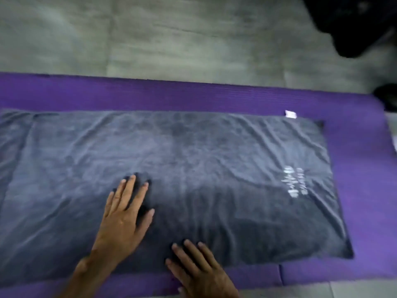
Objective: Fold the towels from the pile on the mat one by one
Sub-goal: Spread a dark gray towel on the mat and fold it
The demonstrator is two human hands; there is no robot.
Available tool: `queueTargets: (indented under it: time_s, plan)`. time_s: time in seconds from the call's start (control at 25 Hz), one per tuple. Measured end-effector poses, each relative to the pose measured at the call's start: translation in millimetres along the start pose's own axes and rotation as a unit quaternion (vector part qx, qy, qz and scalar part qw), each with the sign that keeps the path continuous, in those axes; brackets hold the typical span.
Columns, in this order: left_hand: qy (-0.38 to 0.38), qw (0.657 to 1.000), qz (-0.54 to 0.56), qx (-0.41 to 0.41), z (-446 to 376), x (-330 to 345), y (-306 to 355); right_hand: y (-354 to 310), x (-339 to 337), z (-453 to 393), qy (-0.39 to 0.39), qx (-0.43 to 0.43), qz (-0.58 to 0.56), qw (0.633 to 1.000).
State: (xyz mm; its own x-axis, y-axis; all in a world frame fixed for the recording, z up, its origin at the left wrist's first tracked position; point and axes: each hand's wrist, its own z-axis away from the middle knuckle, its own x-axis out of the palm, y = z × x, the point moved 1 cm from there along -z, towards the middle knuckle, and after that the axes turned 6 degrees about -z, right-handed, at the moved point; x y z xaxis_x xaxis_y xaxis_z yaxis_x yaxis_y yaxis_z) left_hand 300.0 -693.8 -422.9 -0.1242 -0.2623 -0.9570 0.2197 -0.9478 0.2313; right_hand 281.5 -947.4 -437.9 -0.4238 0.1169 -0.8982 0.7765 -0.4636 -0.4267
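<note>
Purple mat (214, 95) is lying across a grey floor (150, 39), running left to right through the frame; a seam is showing in the mat at its near right edge. A dark blurred shape (354, 24) is sitting top right on the floor, can't tell what it is. Grey towel (214, 158) is lying spread flat on the mat, long side left-right, wrinkled, left end running out of frame. White print (295, 181) is showing near the towel's right end, and a small white tag (290, 114) is sticking out at the far right edge. Left hand (123, 214) is lying palm down on the towel near the middle, fingers straight and spread, gripping nothing. Right hand (199, 267) is resting palm down on the towel's near edge, fingers straight and pointing away, also gripping nothing, heel over the mat. Frame is motion-blurred.
</note>
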Motion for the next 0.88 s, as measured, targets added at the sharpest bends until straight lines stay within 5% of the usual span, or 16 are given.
queueTargets:
  time_s: [0.08,0.2,0.36,0.52,0.56,0.72,0.8,0.88]
  plan:
    - [-0.035,0.999,-0.016,0.019,-11.9,15.8,48.1,13.7,-23.0,8.4,0.067,0.043,-0.049,0.996]
    - [-0.052,0.987,-0.05,0.146,16.5,42.5,117.5,75.7,-49.6,26.0,0.148,0.255,-0.036,0.955]
    - [-0.107,0.905,-0.014,0.411,46.4,45.4,163.8,140.9,-58.0,134.7,0.144,0.461,0.041,0.874]
    - [-0.119,0.975,-0.006,0.185,16.1,38.0,174.9,145.4,-73.8,167.1,0.163,0.594,0.061,0.785]
    - [-0.135,0.977,-0.029,0.162,14.8,35.6,180.1,144.3,-73.4,149.2,0.176,0.567,0.053,0.803]
    - [-0.231,0.899,0.008,0.372,10.0,25.6,198.0,148.3,-61.4,78.2,0.172,0.401,0.019,0.9]
    - [-0.26,0.925,0.07,0.269,-9.6,10.0,192.0,163.0,-56.0,105.3,0.138,0.438,0.044,0.887]
    - [-0.212,0.963,-0.019,0.164,-31.1,0.2,183.4,177.4,-59.1,163.0,0.127,0.534,0.069,0.833]
